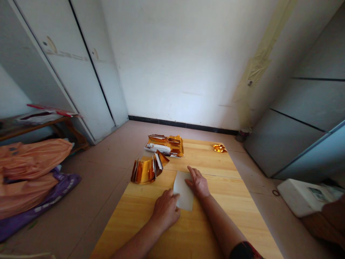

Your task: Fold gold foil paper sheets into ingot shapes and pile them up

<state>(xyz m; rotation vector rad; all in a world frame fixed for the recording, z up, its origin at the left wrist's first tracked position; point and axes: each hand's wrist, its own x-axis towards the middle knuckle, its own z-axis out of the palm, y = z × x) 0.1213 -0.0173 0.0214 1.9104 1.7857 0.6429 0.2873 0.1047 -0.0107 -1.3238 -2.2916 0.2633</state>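
Note:
A small white sheet of paper [183, 190] lies on the wooden table [215, 216] in front of me. My left hand [165, 210] is closed, pinching the sheet's near left edge. My right hand [198, 182] lies flat with fingers stretched out, pressing on the sheet's right side. Just beyond the sheet stands a curled bunch of gold foil papers [147, 169]. Further back sits a stack of gold foil papers [167, 144] on white packs. A single folded gold piece [219, 148] rests near the table's far right corner.
Orange and purple plastic bags [29, 172] are piled on the floor at left, below a low wooden shelf [35, 124]. A white box [304, 196] sits at right. Grey cabinets line both sides; a white wall stands behind the table.

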